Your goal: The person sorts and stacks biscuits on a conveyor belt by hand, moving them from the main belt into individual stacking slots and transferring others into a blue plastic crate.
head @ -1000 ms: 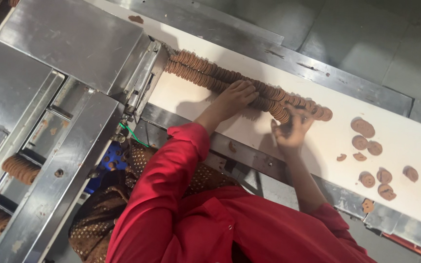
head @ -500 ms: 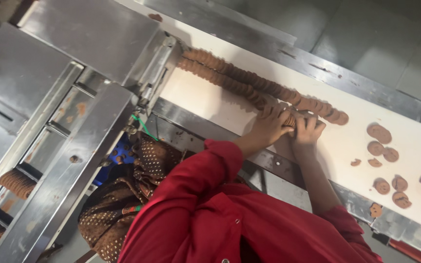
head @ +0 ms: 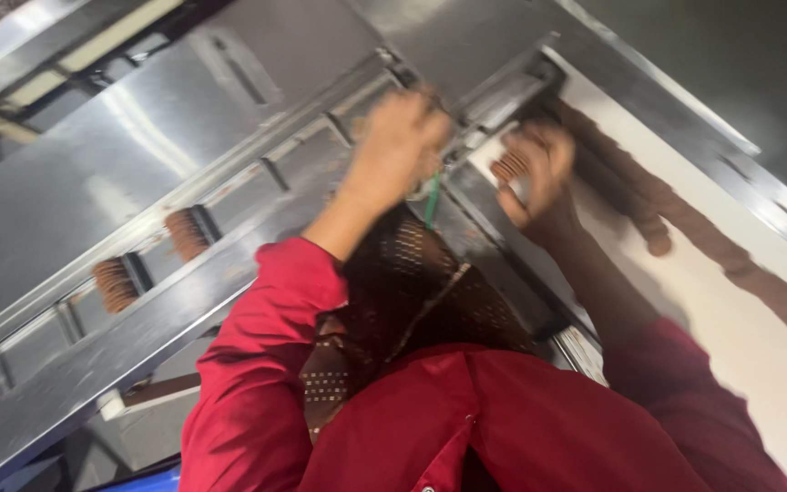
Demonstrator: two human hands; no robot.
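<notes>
The picture is blurred by motion. My right hand (head: 544,169) holds a short stack of round brown biscuits (head: 508,167) against its palm, at the near end of the white belt (head: 758,364). My left hand (head: 400,146) is raised over the steel feeding channels (head: 257,196), fingers curled; whether it holds anything is hidden by the blur. A long row of biscuits (head: 676,214) lies on edge along the belt to the right of my right hand. Both my arms are in red sleeves.
Two biscuit stacks (head: 187,233) (head: 117,283) stand in the slanted steel channels at the left. A steel cover plate (head: 138,137) lies above them. A steel rail (head: 685,100) runs along the belt's far side. A brown patterned cloth (head: 393,292) hangs below my hands, beside a green strip (head: 432,199).
Both hands have left the middle of the belt and swung left towards the steel channels, the right one carrying biscuits. The view has turned with them and is blurred.
</notes>
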